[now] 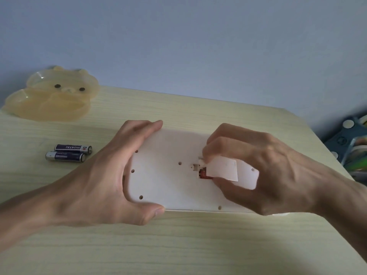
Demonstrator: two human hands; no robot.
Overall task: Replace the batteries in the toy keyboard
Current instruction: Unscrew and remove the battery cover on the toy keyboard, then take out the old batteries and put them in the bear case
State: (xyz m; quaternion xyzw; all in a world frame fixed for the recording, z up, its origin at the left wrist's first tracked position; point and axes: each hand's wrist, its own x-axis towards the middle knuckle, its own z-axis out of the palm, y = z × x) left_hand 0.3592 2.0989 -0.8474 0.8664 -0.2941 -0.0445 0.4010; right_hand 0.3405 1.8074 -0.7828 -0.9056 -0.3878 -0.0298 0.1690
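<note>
The white toy keyboard (168, 175) lies face down in the middle of the wooden table (178, 245). My left hand (95, 179) grips its left end, fingers over the far edge and thumb at the near edge. My right hand (258, 167) pinches the small white battery cover (223, 169), which is tilted up off the compartment. A red-orange battery (204, 174) shows in the gap under the cover. Two dark blue batteries (68, 152) lie side by side on the table left of the keyboard.
A translucent yellow bear-shaped dish (53, 96) sits at the table's far left corner. Past the table's right edge, lower down, is a blue patterned mat with colourful items (353, 147). A pale blue wall rises behind the table.
</note>
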